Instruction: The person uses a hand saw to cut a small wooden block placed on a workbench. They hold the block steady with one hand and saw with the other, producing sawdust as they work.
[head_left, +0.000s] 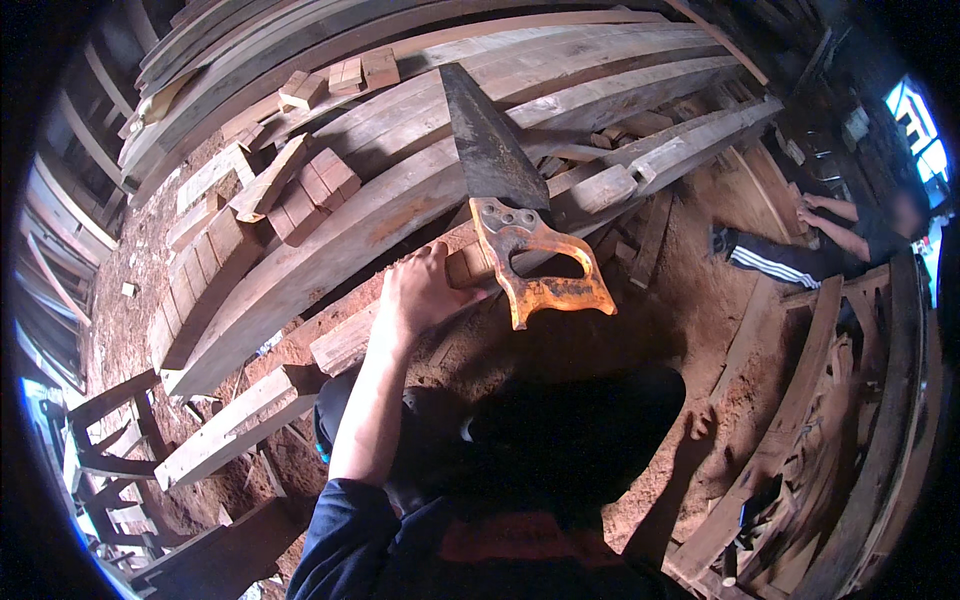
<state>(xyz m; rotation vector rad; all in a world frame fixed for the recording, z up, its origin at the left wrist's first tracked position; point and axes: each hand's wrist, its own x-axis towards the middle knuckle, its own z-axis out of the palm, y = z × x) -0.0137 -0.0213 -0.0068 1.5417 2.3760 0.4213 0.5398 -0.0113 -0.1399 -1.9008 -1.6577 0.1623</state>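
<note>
My left hand (420,287) grips a wooden beam (345,338), fingers curled over its far edge and thumb along the near side. Just right of it is a handsaw with a worn orange wooden handle (560,293) and a dark, stained blade (487,145). The blade reaches away over the timbers, and neither hand touches the saw. Whether its teeth sit in the wood cannot be seen. Low on the right, in shadow, my right hand (703,424) hangs beside my body with its fingers apart and nothing visible in it.
Long timbers (600,95) lie stacked ahead. Short cut blocks (312,195) rest on them at the left. A wooden frame (110,440) stands at the lower left, more boards (800,430) at the right. Another person (850,235) sits at the far right, hands at a board.
</note>
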